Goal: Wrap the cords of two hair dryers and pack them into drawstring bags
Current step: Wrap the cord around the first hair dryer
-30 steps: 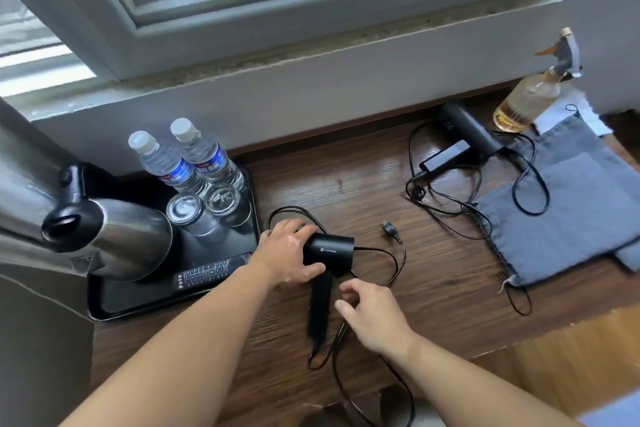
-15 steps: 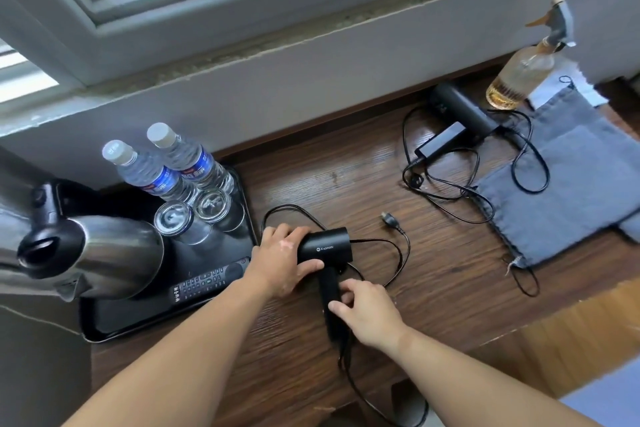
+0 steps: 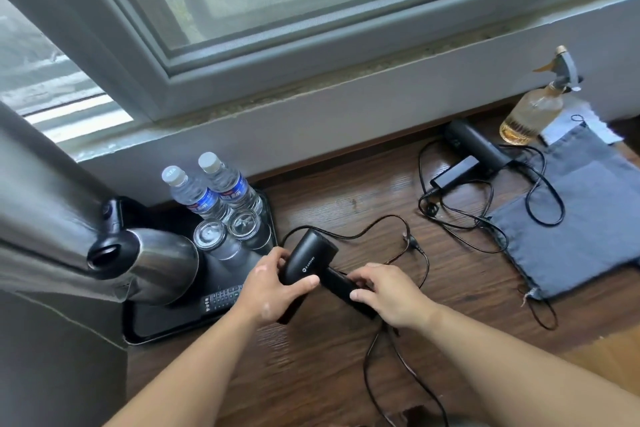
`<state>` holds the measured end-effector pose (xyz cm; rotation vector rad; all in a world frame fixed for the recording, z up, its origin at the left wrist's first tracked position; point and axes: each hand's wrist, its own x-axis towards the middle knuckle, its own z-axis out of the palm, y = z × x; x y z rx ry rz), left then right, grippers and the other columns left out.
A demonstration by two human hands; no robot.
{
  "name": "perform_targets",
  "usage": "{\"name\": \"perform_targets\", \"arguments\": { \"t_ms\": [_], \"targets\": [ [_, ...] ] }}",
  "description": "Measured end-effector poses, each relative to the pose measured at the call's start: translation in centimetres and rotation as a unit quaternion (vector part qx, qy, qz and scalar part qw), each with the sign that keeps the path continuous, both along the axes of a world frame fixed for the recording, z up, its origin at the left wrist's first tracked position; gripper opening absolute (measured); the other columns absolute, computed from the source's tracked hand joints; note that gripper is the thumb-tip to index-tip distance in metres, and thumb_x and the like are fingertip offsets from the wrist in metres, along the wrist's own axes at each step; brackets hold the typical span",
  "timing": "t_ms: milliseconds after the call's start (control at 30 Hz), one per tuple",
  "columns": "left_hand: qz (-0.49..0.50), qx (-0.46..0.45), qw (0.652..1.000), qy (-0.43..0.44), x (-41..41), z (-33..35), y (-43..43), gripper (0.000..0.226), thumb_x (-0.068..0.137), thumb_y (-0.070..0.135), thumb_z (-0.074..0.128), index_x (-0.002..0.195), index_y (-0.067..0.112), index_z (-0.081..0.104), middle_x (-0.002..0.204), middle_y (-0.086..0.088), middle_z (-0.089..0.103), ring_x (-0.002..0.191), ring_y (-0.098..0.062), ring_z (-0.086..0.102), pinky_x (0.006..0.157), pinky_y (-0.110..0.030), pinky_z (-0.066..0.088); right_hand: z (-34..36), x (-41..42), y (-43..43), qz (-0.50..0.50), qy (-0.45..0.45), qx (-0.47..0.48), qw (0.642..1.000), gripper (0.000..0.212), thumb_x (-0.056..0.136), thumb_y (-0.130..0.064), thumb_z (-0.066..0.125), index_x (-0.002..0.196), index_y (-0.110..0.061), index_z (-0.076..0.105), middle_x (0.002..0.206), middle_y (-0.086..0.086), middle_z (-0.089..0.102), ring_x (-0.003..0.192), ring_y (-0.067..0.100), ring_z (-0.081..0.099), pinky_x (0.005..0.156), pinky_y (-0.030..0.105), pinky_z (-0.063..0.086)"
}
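Wooden desk (image 3: 346,198) below a window carries everything in our head view. Our left hand (image 3: 273,284) grips the barrel of the near hair dryer (image 3: 310,260). Our right hand (image 3: 388,291) is curled round its handle, just beside the tray (image 3: 214,270).

Its cord (image 3: 349,237) lies loose with the plug (image 3: 410,242) free, so we judge the wrapping has barely begun. Next, the right hand must gather that slack.

Our second hair dryer (image 3: 474,146) lies near the wall, its cord trailing over the flat drawstring bag (image 3: 581,218), which looks empty to us. The tray holds two water bottles (image 3: 207,194), two glasses (image 3: 211,236), a kettle (image 3: 152,263) and a remote (image 3: 221,296).
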<state>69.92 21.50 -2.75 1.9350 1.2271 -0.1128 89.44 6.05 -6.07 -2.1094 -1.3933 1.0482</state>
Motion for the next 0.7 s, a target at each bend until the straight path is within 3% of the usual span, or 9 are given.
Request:
{"name": "perform_targets", "arguments": {
  "t_ms": [67,133,233,333,467,567,700],
  "targets": [
    [0.037,-0.039,0.998,-0.037,-0.7,0.3,-0.7,0.06,0.066,0.062,0.083,0.106,0.029,0.054,0.097,0.008,0.071,0.089,-0.01,0.066,0.075,-0.022,0.045,0.4,0.7,-0.1,0.017,-0.003,0.016,1.0,0.031,0.089,-0.034,0.07,0.119,-0.029,0.071,0.087,-0.022,0.055,0.082,-0.005,0.052,0.077,0.006,0.035],
    [0.071,-0.06,0.993,-0.07,-1.2,0.1,-1.7,0.067,0.057,0.068,0.079,0.104,0.027,0.055,0.095,0.004,0.074,0.086,-0.009,0.069,0.075,-0.023,0.047,0.8,1.2,-0.3,0.028,-0.004,0.032,0.999,0.03,0.088,-0.036,0.071,0.117,-0.031,0.072,0.089,-0.023,0.058,0.08,-0.013,0.051,0.077,0.002,0.034],
    [0.102,-0.092,0.985,-0.106,-1.7,0.1,-3.1,0.069,0.056,0.065,0.079,0.112,0.028,0.061,0.101,0.007,0.075,0.093,-0.001,0.07,0.082,-0.018,0.048,0.9,1.8,-0.7,0.028,0.004,0.045,0.999,0.03,0.089,-0.038,0.071,0.117,-0.029,0.072,0.105,-0.017,0.066,0.089,-0.01,0.056,0.083,0.007,0.037],
    [0.121,-0.126,0.974,-0.147,-1.8,0.1,-4.4,0.059,0.06,0.056,0.081,0.11,0.027,0.069,0.095,0.009,0.078,0.084,0.004,0.069,0.078,-0.011,0.047,0.7,2.3,-1.2,0.036,0.008,0.034,0.999,0.029,0.089,-0.043,0.067,0.114,-0.028,0.072,0.11,-0.016,0.067,0.098,-0.001,0.06,0.091,0.016,0.044],
    [0.186,-0.164,0.949,-0.193,-1.9,-0.6,-5.4,0.063,0.056,0.057,0.084,0.107,0.021,0.074,0.094,0.002,0.079,0.085,-0.01,0.071,0.082,-0.027,0.054,0.6,2.8,-1.9,0.062,0.004,0.011,0.998,0.039,0.09,-0.048,0.063,0.123,-0.029,0.067,0.116,-0.016,0.063,0.109,0.001,0.058,0.1,0.019,0.044],
    [0.224,-0.172,0.935,-0.212,-1.7,-0.8,-5.9,0.06,0.058,0.053,0.086,0.107,0.022,0.075,0.097,-0.002,0.079,0.088,-0.016,0.071,0.091,-0.042,0.056,0.5,2.9,-1.9,0.065,-0.007,0.008,0.998,0.04,0.094,-0.047,0.061,0.13,-0.029,0.062,0.115,-0.013,0.063,0.107,0.004,0.057,0.097,0.019,0.043],
    [0.266,-0.179,0.917,-0.237,-1.1,-0.8,-6.5,0.053,0.061,0.047,0.088,0.108,0.026,0.076,0.098,-0.006,0.079,0.087,-0.019,0.072,0.091,-0.047,0.057,0.1,2.7,-1.6,0.037,0.008,0.018,0.999,0.035,0.095,-0.041,0.063,0.125,-0.025,0.064,0.113,-0.008,0.066,0.105,0.007,0.059,0.094,0.02,0.043]
  ]
}}
